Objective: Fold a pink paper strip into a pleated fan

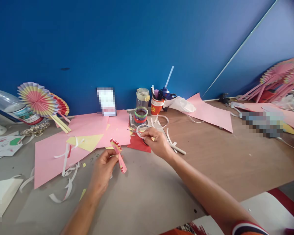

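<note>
My left hand (104, 169) pinches a pleated pink paper fan piece (119, 155) at its middle, and its zigzag ends spread out above and below the fingers. Over the grey board, my right hand (156, 142) is closed on what looks like a pair of scissors (132, 131), thin metal blades pointing left. The fingers hide most of the handle. Just beneath that hand lies a piece of red paper (139, 146). Behind it stands a jar (140, 116) wrapped with coloured bands.
Pink paper sheets (51, 156) and white paper strips (68, 191) lie at left. A finished paper fan (38, 99) leans on a plastic bottle (5, 101). Near the blue wall stand a lidded cup (142, 98) and red paper cups (157, 106) with pens. A white-handled stick (178, 149) lies right.
</note>
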Demonstrator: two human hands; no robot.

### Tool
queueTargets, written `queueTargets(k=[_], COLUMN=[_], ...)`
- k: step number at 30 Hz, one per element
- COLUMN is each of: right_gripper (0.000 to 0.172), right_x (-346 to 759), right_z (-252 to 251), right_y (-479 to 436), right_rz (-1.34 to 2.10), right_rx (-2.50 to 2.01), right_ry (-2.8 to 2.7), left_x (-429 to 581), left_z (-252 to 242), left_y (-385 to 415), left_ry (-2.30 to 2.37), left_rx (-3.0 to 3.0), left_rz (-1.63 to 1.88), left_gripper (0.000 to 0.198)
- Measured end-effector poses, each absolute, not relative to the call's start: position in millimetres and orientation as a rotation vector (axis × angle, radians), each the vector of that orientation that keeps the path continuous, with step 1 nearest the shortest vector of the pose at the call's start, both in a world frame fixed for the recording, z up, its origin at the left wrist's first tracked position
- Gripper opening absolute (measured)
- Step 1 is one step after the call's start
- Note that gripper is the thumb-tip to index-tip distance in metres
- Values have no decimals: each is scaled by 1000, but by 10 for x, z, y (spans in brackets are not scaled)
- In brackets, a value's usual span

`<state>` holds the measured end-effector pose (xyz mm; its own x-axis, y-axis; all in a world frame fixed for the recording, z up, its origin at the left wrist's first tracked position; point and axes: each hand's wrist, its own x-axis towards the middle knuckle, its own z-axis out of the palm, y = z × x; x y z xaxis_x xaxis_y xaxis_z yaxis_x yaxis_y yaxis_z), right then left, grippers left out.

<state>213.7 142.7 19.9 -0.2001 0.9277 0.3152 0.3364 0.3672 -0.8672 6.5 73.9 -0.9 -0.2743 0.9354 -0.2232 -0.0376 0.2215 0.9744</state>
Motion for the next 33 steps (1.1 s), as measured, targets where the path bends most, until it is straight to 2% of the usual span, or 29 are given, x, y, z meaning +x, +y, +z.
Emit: queueTargets(k=[6, 10, 13, 14, 19, 25, 29, 33], right_gripper=[20, 27, 11, 12, 8, 17, 31, 21], right_x=[2056, 2008, 2034, 2054, 2184, 2320, 2383, 2411], right_z=[183, 146, 136, 133, 126, 132, 170, 187], right_y=[1401, 1317, 1247, 1222, 1138, 1332, 1512, 1587], right_rz=[985, 1164, 1314, 1303, 880, 505, 435, 383], right_rx=[-1126, -1143, -1146, -1146, -1153, -1112, -1187, -1315], right_ry=[-1669, -1681, -1811, -1876, -2070, -2008, -1982, -1970], left_x=[79, 96, 90, 84, 71, 93, 85, 85], left_z=[4, 36, 41, 39, 22, 10, 0, -3], left_y=[734, 737, 744, 747, 754, 750, 750, 746], left_ry=[1383, 1319, 1292, 1284, 1264, 1246, 1250, 1245], left_rx=[840, 746, 702, 692, 678, 675, 669, 665], left_rz=[1234, 1256, 1286, 1299, 1322, 1301, 1284, 1289], left_gripper=[21, 24, 27, 28, 26, 26, 25, 24])
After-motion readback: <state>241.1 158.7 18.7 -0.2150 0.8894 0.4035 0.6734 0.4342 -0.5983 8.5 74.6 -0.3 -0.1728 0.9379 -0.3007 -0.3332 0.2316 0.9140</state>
